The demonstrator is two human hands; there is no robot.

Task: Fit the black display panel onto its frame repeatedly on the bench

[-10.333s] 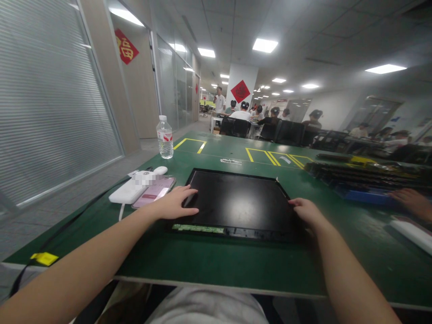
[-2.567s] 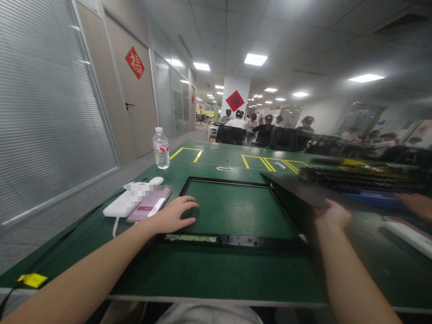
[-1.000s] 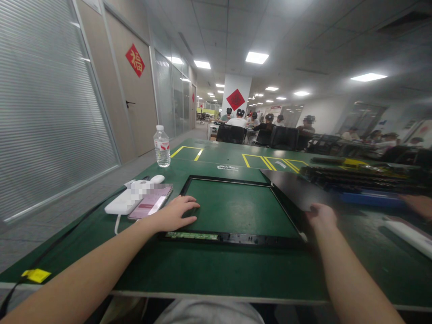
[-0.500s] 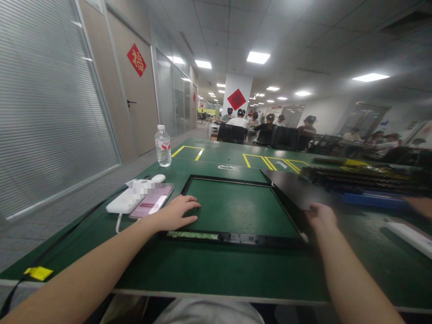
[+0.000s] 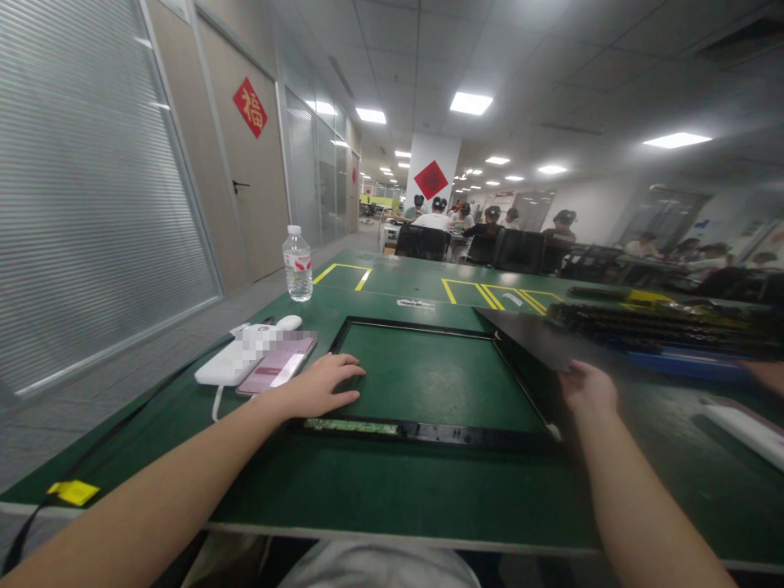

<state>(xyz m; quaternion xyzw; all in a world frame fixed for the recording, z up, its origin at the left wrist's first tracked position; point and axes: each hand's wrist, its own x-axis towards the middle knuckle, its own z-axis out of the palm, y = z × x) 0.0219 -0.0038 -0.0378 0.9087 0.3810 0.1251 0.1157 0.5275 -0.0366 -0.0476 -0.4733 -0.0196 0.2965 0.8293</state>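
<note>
A thin black rectangular frame [image 5: 422,329] lies flat on the green table, with a strip of green circuit board [image 5: 352,426] along its near side. Across the frame's left side rests my left hand [image 5: 327,384], fingers stretched out and lying apart over the inner edge. My right hand [image 5: 589,388] pinches the edge of a dark flat panel [image 5: 527,339] between thumb and fingers. The panel stands tilted up at the frame's right side, its lower edge along that side. A small pale piece [image 5: 554,430] shows at the frame's near right corner.
Left of the frame lie a white power bank [image 5: 229,367] with a cable and a phone [image 5: 275,367]. Behind them stands a water bottle [image 5: 297,265]. Dark stacked parts [image 5: 674,322] and a blue item [image 5: 686,363] are on the right, near another person's hand [image 5: 768,376].
My right hand has moved slightly to the right with the panel's edge, which leans a little further outward. My left hand stays on the frame.
</note>
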